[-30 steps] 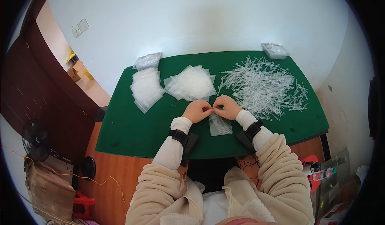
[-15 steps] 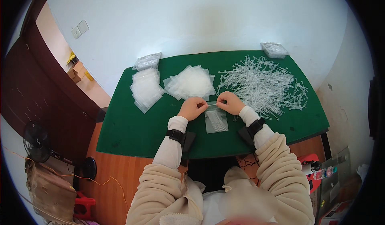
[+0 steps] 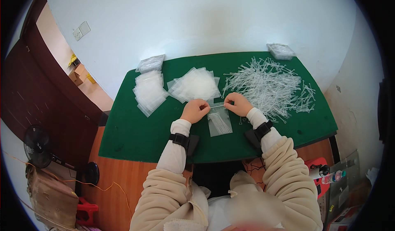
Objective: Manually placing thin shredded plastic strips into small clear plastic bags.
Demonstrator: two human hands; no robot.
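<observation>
A clear zip-lock bag with several thin clear sticks inside lies at the front middle of the green table, slightly tilted. My left hand pinches its top edge near the left corner. At the right end of that edge, my right hand closes thumb and fingers on the bag. Just beyond my right hand spreads a large loose heap of clear plastic sticks with small looped ends. Behind my left hand lies a fanned pile of flat zip-lock bags, and a second fanned stack of bags is farther left.
Packed clear bundles sit at the table's back left and back right. The green tabletop meets a white wall behind. A black fan and a cardboard box stand on the floor at left; a bottle is at right.
My left hand has shifted slightly left and my right hand slightly right. The bag has moved a little left and up, and the sticks inside now lie more slanted.
</observation>
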